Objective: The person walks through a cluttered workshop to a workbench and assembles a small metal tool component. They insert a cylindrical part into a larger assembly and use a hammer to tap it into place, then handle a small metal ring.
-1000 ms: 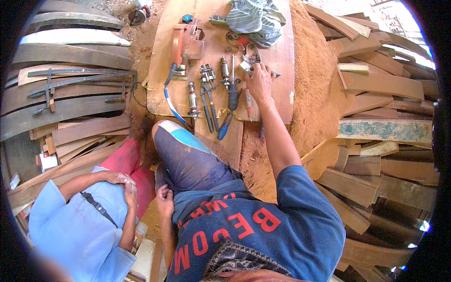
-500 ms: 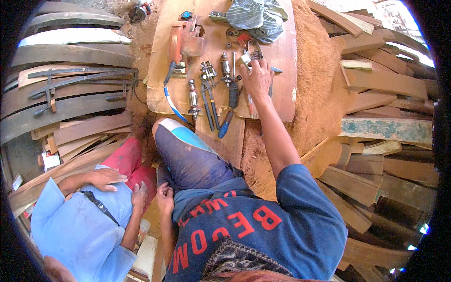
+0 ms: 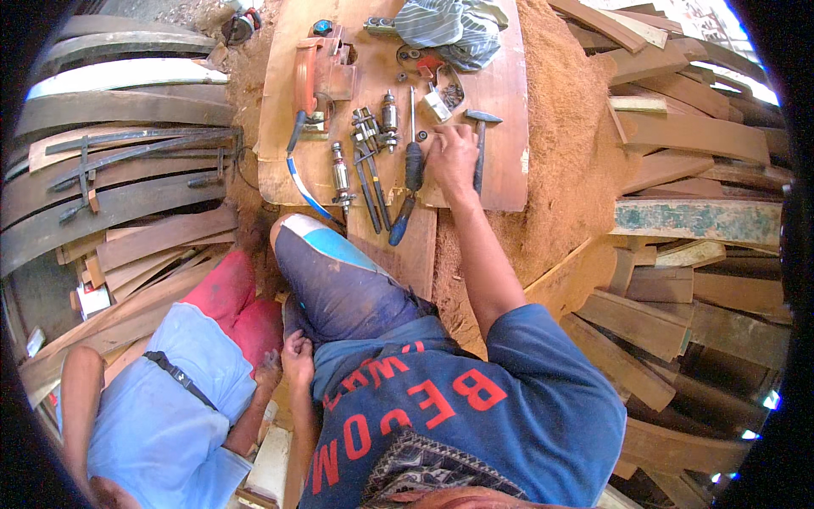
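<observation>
My right hand [image 3: 452, 161] rests low over the wooden board [image 3: 500, 182], fingers curled downward; whatever they hold, if anything, is hidden. To its right lies a small hammer [image 3: 480, 157] with a dark handle. On its left is a black-handled screwdriver [image 3: 414, 163], shaft pointing away, and a blue-and-black handle [image 3: 402, 224] lies below that. A small white block-like piece [image 3: 437, 103] sits just beyond my fingers. Beside my thigh, my left hand [image 3: 298, 358] is closed with bent fingers against the shorts; its grip is partly hidden.
Two motor armatures [image 3: 341, 176], a long-handled plier-like tool [image 3: 370, 174] and an orange power-tool body [image 3: 307, 75] with a cord lie left on the board. A striped cloth [image 3: 449, 30] is at the back. Sawdust and stacked planks [image 3: 695, 144] flank it. A co-worker [image 3: 174, 382] sits at left.
My right hand has drawn back toward me from beside the white piece, uncovering it and the hammer's head. The co-worker's one arm has moved off their lap toward the left.
</observation>
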`<state>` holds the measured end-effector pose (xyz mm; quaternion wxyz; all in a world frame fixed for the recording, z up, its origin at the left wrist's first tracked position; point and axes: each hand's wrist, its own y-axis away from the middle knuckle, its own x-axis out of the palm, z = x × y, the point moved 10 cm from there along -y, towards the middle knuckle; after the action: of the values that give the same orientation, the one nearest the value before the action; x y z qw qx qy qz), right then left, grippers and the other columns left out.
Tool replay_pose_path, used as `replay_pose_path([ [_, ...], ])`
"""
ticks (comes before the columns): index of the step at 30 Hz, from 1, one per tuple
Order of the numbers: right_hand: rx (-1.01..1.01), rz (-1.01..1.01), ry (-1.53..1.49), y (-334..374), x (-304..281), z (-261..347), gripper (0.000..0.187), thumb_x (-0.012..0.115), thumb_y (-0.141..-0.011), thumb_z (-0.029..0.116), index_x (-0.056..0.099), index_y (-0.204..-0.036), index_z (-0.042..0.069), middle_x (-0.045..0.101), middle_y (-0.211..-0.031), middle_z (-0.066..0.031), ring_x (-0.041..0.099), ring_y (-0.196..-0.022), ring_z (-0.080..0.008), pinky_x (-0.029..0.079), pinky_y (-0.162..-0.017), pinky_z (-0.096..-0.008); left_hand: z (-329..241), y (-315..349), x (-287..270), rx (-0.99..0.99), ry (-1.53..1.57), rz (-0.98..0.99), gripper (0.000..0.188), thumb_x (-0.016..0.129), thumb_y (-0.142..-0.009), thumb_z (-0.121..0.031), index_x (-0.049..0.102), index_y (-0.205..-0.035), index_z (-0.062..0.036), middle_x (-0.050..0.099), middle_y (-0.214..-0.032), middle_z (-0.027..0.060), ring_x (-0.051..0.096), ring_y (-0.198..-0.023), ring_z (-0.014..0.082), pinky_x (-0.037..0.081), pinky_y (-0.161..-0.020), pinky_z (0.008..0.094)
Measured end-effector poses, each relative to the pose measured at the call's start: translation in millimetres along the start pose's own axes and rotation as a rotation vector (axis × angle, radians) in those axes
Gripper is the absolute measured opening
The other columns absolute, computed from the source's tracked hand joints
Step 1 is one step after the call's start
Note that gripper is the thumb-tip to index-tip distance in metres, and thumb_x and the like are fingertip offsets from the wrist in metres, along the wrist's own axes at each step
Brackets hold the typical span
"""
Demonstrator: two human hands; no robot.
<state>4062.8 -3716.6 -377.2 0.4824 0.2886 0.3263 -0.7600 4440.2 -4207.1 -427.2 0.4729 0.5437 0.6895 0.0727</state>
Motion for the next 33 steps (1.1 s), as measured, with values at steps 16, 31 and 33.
replay_pose_path([
  [16,0.000,0.128,0.075,3.6,3.4,-13.4,0.019,0.068,-0.085,0.012,0.076,-0.102,0.011,0.064,-0.108,-0.0148,0.057,-0.107,-0.0356,0.044,-0.094,-0.0472,-16.5,1.5,-0.8,0.018,-0.023,-0.014,0.035,0.064,-0.092,-0.008,0.063,-0.126,0.0021,0.072,-0.098,0.0108,0.067,-0.090,0.0180,0.052,-0.086,0.0314],
  [31,-0.293,0.141,0.339,-47.9,36.6,24.2,0.025,0.068,-0.082,0.013,0.075,-0.106,0.015,0.044,-0.151,-0.0126,0.036,-0.139,-0.0382,0.027,-0.112,-0.0551,-11.3,0.5,-2.6,0.013,-0.008,-0.040,0.034,0.066,-0.092,-0.007,0.064,-0.125,0.0003,0.073,-0.098,0.0095,0.067,-0.091,0.0179,0.052,-0.086,0.0304],
  [33,-0.313,0.136,0.289,-44.2,36.3,21.2,0.029,0.067,-0.079,0.012,0.073,-0.108,0.012,0.043,-0.151,-0.0140,0.036,-0.140,-0.0379,0.026,-0.111,-0.0565,-7.4,0.1,-2.5,0.007,0.008,-0.040,0.034,0.066,-0.092,-0.006,0.064,-0.125,0.0002,0.073,-0.098,0.0098,0.067,-0.091,0.0179,0.052,-0.086,0.0306],
])
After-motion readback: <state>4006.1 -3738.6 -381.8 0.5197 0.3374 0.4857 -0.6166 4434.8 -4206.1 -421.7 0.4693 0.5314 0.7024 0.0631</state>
